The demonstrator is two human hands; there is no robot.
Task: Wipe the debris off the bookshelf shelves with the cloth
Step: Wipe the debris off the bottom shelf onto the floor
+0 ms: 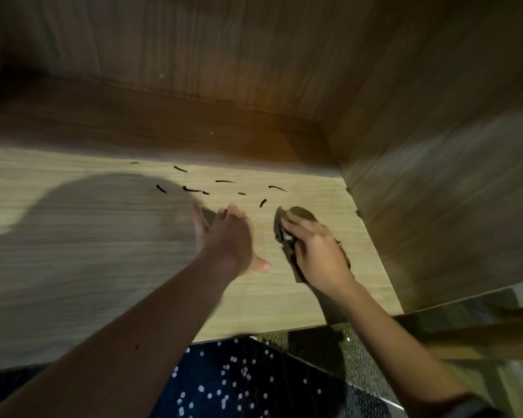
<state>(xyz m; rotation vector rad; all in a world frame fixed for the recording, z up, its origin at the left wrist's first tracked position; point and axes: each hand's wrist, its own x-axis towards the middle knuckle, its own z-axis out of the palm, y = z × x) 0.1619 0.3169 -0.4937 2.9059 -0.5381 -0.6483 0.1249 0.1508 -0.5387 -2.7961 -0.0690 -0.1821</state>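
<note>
Centre-right, I see right hand (317,253) fingers (295,226) gripping the cloth (301,213) on the shelf (73,236); left hand (228,236) spread, empty, near debris (191,189).

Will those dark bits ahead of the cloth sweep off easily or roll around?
Probably light: the dark bits are thin slivers lying loose on the shelf, so the cloth in the right hand should push them. The shelf looks smooth, so they likely slide; curved ones may roll sideways.

No readable text, label, brand, number or sign shows on any surface in view
</note>
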